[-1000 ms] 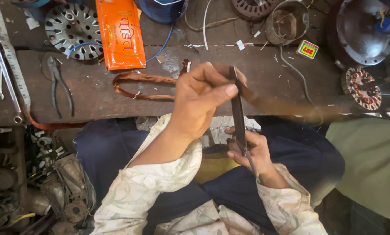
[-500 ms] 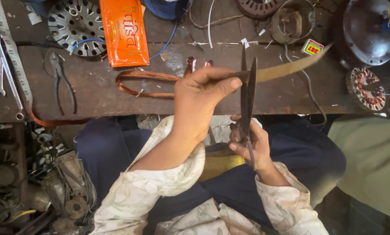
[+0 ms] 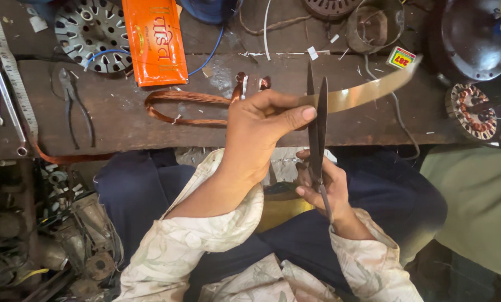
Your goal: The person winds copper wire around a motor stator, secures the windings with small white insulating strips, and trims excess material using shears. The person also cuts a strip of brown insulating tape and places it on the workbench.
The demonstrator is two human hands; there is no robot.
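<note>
Yellowish strip (image 3: 368,92) pinched in left hand (image 3: 259,134), running rightward across upright scissors (image 3: 316,126) gripped by right hand (image 3: 323,187), blades slightly parted.

A single head-worn camera looks steeply down over the wearer's own lap and forearms, close enough that the pale patterned sleeves (image 3: 206,246) fill the lower frame. The view faces forward across a dark, worn wooden surface (image 3: 122,120), whose near edge runs across the upper-middle of the picture. The left hand (image 3: 259,131) and right hand (image 3: 323,187) sit near the centre. No second view shares the scene.
</note>
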